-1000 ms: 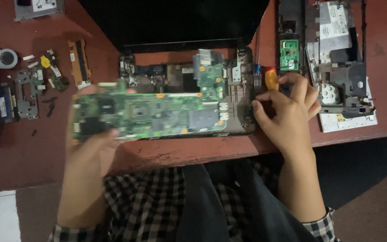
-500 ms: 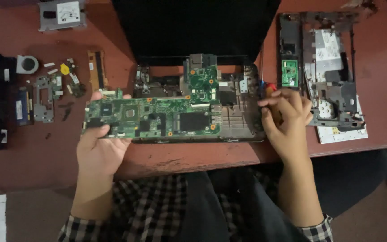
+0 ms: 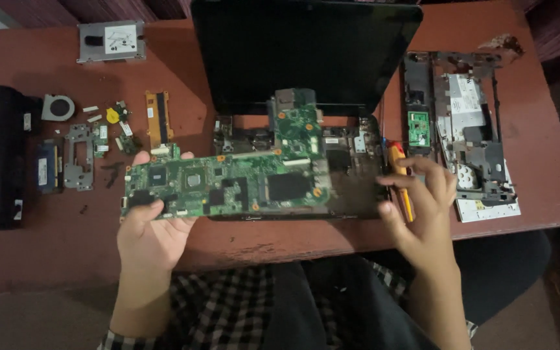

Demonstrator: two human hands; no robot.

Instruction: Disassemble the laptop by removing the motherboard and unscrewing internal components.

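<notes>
A green laptop motherboard (image 3: 241, 181) lies over the opened laptop base (image 3: 351, 188). My left hand (image 3: 150, 227) grips the board's left end, thumb on top and fingers under the far edge. My right hand (image 3: 422, 207) sits at the base's right edge with an orange-handled screwdriver (image 3: 400, 178) held between thumb and fingers. Behind the base the dark laptop screen (image 3: 306, 52) stands open.
On the red-brown table (image 3: 46, 253), left of the laptop, lie a black battery bar (image 3: 4, 155), a small fan (image 3: 58, 107), a metal bracket (image 3: 79, 159), an orange ribbon part (image 3: 157, 120) and a drive caddy (image 3: 111, 41). A stripped keyboard frame (image 3: 468, 129) lies at the right.
My left hand has shifted its hold to the board's left end, and the board sits further left over the base. My right hand has opened slightly around the screwdriver.
</notes>
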